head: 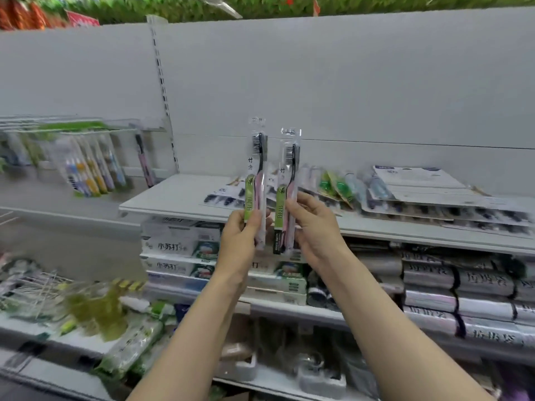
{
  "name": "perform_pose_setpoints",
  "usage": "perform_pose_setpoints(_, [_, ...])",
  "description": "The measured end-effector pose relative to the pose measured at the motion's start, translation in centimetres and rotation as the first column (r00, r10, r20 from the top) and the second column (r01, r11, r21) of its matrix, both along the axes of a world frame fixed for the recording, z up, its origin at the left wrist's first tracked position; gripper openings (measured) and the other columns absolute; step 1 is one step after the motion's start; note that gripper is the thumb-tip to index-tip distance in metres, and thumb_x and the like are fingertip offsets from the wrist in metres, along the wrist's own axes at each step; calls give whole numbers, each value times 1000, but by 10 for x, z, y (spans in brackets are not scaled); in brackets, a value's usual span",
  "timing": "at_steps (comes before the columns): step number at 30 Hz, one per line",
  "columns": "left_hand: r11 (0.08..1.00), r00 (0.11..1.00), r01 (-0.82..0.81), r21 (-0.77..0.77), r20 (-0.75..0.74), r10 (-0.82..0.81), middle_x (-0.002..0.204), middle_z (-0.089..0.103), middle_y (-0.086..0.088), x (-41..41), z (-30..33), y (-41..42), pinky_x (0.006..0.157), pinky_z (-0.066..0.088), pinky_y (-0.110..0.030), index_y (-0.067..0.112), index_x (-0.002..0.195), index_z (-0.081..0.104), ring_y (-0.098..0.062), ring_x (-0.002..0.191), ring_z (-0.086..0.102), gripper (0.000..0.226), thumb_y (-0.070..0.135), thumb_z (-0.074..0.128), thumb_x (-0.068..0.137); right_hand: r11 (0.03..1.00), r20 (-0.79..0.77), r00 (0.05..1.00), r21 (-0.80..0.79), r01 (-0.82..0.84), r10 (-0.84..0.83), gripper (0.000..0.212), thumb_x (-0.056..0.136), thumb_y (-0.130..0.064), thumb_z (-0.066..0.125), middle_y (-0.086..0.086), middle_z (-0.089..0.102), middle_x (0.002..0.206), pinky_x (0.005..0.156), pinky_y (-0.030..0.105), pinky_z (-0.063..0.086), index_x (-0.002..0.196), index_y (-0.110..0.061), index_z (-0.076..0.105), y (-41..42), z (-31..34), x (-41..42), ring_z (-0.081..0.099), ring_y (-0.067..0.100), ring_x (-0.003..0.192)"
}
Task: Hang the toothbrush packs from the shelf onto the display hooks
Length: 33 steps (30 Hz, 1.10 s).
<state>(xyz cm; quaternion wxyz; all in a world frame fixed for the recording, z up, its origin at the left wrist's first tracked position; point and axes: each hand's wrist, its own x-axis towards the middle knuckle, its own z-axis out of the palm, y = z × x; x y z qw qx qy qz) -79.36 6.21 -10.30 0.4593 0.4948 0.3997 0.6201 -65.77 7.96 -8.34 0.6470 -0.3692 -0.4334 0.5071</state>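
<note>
I had both hands up in front of the shelf (173, 195). My left hand (241, 238) had its grip closed around the lower part of one toothbrush pack (256, 183), thumb across the front of the green label, and the pack stood upright with its bristle end on top. My right hand (314, 227) gripped a second toothbrush pack (286, 192) the same way, fingers curled round its lower half, also upright. The two packs stood side by side, near each other but apart, the left one reaching a little higher.

Just behind both grips, on the shelf, lay more packs (341, 186) in a loose overlapping row, and further to the right of my right hand sat flat carded packs (419, 186) stacked on each other. Well off to the left of my left hand, display hooks (72, 125) carried hanging toothbrush packs (89, 169), blurred; one pink brush (143, 160) hung alone nearest to me. Below my hands, under the shelf, were stacked toothpaste boxes (179, 244), and to the lower right of my right grip lay rolls in grey wrapping (463, 285).
</note>
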Motion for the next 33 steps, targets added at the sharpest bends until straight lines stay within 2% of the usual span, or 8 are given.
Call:
perform_pose_setpoints(3, [999,999,35,4,31,-35,78,64,-1,-64,-6,0,79,48,-38,15,91,61,-20,79,59,18,31,57,99,999,-53,998,-23,-41,39,25,96,-8,63,15,73,104,90,51,58,120,-5,65,4,-2,-72,72,29,92])
perform_pose_setpoints(6, [1000,999,20,5,27,-20,74,61,0,-126,-9,2,71,44,-33,17,89,61,-17,73,55,14,27,59,98,998,-63,997,-44,-41,38,24,96,-7,63,22,71,111,90,52,58,119,-4,66,10,-3,-140,70,38,100])
perform_pose_setpoints(8, [1000,1000,-7,15,7,6,80,63,-3,-164,-10,7,74,45,-36,19,90,63,-20,78,56,13,30,63,96,998,-31,999,-34,-44,43,23,93,-9,68,22,71,113,91,54,57,115,-7,68,15,-3,-178,69,41,105])
perform_pose_setpoints(11, [999,999,-35,24,7,35,87,63,-12,-209,-13,16,75,44,-41,19,91,64,-25,80,56,29,47,69,83,999,14,999,-26,-47,48,17,92,-8,69,10,76,96,78,43,60,109,-10,69,24,4,-222,72,30,91])
perform_pose_setpoints(17, [996,998,-66,67,14,65,73,52,-6,-271,-31,54,66,36,-34,8,90,58,-19,69,44,19,25,61,97,999,74,997,37,6,-9,25,94,-24,69,13,73,110,82,37,57,114,-9,67,75,35,-279,69,24,98])
perform_pose_setpoints(22, [996,997,-73,52,12,72,76,56,-8,-310,-44,97,68,38,-34,12,87,60,-21,72,48,16,26,64,94,996,76,997,86,13,-20,25,91,-24,73,8,74,94,76,33,58,107,-7,70,125,46,-314,69,17,83])
perform_pose_setpoints(28, [995,996,-90,39,-17,91,78,64,-6,-357,-40,158,72,42,-33,11,92,62,-20,74,55,16,27,63,94,996,27,999,84,22,-24,29,88,-19,77,15,74,101,79,36,61,111,-3,69,184,49,-346,69,18,81])
perform_pose_setpoints(33, [995,994,-82,-64,62,86,69,56,-1,-403,-51,202,76,37,-38,15,87,61,-20,71,48,23,37,68,85,997,-16,998,45,62,-62,23,88,-17,77,8,72,90,80,34,59,106,-5,68,240,62,-369,66,18,76])
